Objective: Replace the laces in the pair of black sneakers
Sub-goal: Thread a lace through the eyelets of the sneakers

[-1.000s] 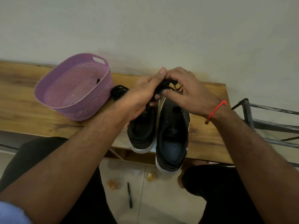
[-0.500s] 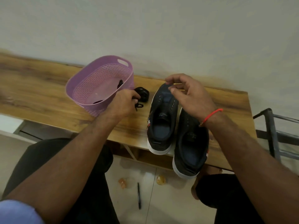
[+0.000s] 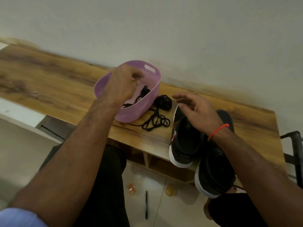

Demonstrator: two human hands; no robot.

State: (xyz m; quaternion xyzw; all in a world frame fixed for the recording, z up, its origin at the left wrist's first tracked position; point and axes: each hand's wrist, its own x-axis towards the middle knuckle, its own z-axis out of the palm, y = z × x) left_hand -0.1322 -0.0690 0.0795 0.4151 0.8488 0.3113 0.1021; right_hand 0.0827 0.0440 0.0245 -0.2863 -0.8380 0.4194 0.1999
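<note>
Two black sneakers with white soles stand side by side on the wooden table [image 3: 49,79], the left sneaker [image 3: 185,141] with its heel over the front edge, the right sneaker [image 3: 214,171] further out. My right hand [image 3: 196,110] hovers over the left sneaker's toe, fingers loosely spread, holding nothing. My left hand [image 3: 121,82] is above the purple basket [image 3: 147,104], fingers loosely curled; nothing shows in it. A black lace [image 3: 141,95] lies in the basket. A bundled black lace [image 3: 164,102] and a loose black lace [image 3: 155,122] lie on the table between basket and sneakers.
A pale wall runs behind the table. A dark metal rack [image 3: 295,149] stands at the right edge. On the tiled floor below lie a black pen [image 3: 146,204] and two small amber objects [image 3: 131,188]. My dark-trousered knees sit under the table edge.
My left hand went from the sneaker to the laces, then up over the basket. A loose lace now lies spread on the table. My right hand let go and opened.
</note>
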